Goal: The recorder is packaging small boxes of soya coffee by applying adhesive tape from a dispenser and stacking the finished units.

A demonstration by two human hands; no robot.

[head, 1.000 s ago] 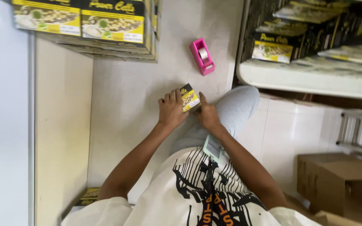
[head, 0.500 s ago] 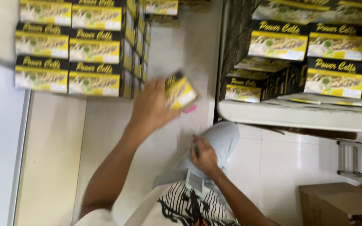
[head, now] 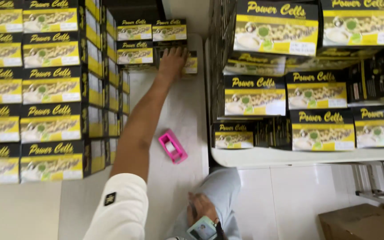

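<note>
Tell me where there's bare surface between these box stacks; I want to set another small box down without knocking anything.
Bare strip: the pale surface between the left stacks and right stacks, around the pink tape dispenser. Crowded at the far end, where the left hand rests on a box. The right hand rests on the knee.

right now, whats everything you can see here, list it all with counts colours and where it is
boxes: many, black and yellow, stacked at left, at the far end and on the shelf at right
small box: one, black and yellow, far end, under the left hand
tape dispenser: one, pink, on the pale counter
counter: one, off-white, centre
shelf: one, white, right
cardboard box: one, brown, lower right on the floor
card: one, pale green, bottom centre
left hand: stretched out onto the small box
right hand: low, resting by the knee
</note>
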